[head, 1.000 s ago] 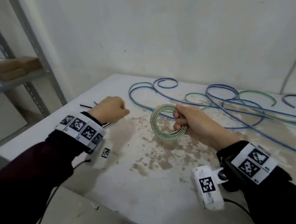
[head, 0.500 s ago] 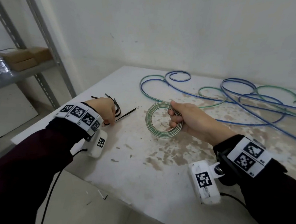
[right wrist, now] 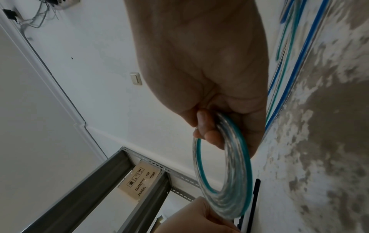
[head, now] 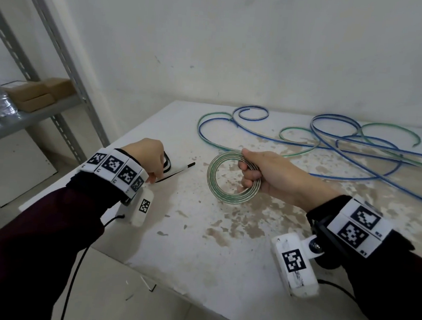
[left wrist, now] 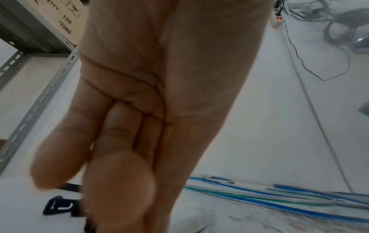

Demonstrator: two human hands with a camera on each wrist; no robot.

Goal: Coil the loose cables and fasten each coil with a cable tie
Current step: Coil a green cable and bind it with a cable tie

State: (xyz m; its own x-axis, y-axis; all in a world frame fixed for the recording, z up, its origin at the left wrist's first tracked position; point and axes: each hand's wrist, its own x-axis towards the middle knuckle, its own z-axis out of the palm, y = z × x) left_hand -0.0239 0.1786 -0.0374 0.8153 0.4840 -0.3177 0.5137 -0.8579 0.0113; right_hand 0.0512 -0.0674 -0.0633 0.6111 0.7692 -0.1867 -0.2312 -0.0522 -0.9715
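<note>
My right hand (head: 247,172) grips a small flat coil of clear cable with a green stripe (head: 210,182), held upright just above the table. In the right wrist view the fingers (right wrist: 209,130) curl through the coil (right wrist: 239,173). My left hand (head: 153,178) is at the table's left edge with its fingers curled down onto a small pile of black cable ties (head: 167,162). Its fingertips pinch the near end of one straight tie (head: 179,172). The left wrist view shows the curled fingers (left wrist: 119,197) above the black ties (left wrist: 58,206). Loose blue and green cables (head: 331,140) sprawl across the far right.
The white table (head: 199,246) has worn brown patches. A grey metal shelf upright (head: 63,49) stands to the left, with cardboard boxes (head: 34,95) on a shelf. A white wall runs behind. The table's left and near edges lie close to my wrists.
My left hand moved left from beside the coil down onto the black cable ties. The right hand kept hold of the coil with little movement.
</note>
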